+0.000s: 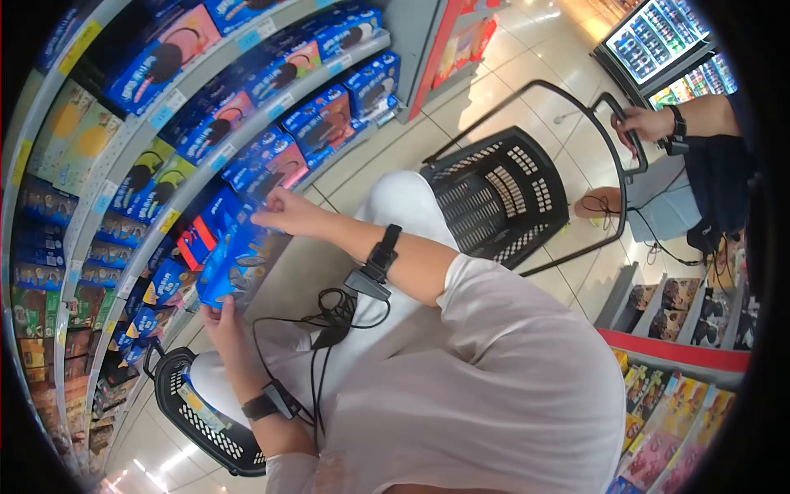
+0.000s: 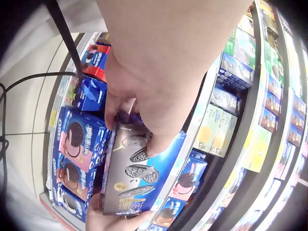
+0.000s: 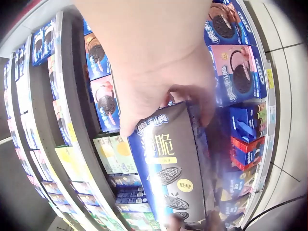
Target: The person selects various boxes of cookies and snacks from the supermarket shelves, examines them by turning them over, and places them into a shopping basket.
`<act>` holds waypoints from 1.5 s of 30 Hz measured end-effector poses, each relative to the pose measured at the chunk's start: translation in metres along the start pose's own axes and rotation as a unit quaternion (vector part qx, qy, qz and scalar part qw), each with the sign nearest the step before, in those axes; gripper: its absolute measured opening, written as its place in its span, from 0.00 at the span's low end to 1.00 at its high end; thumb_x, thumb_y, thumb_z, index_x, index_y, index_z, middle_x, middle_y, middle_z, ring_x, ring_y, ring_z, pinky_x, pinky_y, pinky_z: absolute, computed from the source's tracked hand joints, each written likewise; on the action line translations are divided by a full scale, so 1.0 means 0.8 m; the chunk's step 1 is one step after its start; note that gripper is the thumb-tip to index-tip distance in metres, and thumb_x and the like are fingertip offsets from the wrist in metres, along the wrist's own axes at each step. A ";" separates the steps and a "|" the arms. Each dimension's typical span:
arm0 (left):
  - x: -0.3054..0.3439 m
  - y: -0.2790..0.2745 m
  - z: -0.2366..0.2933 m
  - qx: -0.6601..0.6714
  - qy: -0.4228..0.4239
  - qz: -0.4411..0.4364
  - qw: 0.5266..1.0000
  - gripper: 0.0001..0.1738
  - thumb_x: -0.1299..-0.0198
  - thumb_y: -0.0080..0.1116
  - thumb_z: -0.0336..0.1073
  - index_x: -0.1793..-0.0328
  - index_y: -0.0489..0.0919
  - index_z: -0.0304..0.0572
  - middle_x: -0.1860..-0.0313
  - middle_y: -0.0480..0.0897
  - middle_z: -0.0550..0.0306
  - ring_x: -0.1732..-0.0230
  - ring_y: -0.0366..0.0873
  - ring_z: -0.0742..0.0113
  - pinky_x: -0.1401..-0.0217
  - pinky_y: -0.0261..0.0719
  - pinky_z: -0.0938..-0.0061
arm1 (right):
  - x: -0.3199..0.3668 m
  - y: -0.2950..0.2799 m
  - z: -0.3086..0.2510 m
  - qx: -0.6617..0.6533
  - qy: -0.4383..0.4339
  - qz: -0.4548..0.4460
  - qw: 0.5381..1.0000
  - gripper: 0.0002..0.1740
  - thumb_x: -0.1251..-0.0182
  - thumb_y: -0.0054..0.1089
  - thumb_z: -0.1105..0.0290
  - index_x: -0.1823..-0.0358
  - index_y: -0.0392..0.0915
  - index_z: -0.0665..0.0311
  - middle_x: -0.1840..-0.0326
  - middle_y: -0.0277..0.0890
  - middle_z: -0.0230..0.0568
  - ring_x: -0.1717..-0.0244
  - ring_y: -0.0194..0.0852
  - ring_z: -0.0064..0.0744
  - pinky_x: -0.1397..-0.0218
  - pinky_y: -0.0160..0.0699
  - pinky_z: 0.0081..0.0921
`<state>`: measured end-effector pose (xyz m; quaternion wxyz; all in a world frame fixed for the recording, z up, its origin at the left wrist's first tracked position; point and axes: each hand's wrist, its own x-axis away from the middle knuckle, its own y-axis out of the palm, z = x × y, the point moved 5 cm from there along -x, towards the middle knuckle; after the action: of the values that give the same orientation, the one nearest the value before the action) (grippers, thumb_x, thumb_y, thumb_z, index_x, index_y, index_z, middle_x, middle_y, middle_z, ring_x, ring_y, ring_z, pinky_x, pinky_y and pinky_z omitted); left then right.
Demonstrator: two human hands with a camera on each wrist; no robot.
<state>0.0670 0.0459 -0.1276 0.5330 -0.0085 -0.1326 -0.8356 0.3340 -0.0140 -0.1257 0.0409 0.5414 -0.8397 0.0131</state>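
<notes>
A blue and grey box of Oreo cookies (image 3: 178, 163) is held in front of the shelves, with both hands on it. At its near end in the head view, my left hand (image 1: 220, 323) grips an edge. The right hand (image 1: 295, 214) grips the opposite end, with fingers curled over the box's top edge in the right wrist view. Cookie pictures cover the front of the cookie box (image 2: 134, 168), which faces the left wrist camera. Close behind it, more blue cookie boxes (image 2: 77, 139) and a red box (image 1: 196, 243) stand on the shelf.
Curved shelves (image 1: 82, 214) of packaged snacks fill the left side. A large black basket (image 1: 494, 193) stands beside my knee, and another person's hand (image 1: 646, 123) holds its handle. Another black basket (image 1: 177, 391) sits low on the left. Cables (image 1: 333, 313) hang across my lap.
</notes>
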 end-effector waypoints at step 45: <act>0.011 0.017 0.011 0.001 -0.036 0.039 0.999 0.25 0.35 0.52 0.36 0.33 0.64 0.39 0.46 0.74 0.59 0.49 0.74 0.73 0.52 0.75 0.76 | -0.007 -0.009 -0.007 -0.016 -0.025 0.074 0.997 0.30 0.26 0.29 0.47 0.61 0.70 0.69 0.62 0.70 0.41 0.59 0.66 0.32 0.50 0.64 0.29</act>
<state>0.0744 0.0345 -0.1148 0.5598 -0.0436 -0.1519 -0.8134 0.3432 -0.0116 -0.1211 0.0275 0.4775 -0.8781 -0.0104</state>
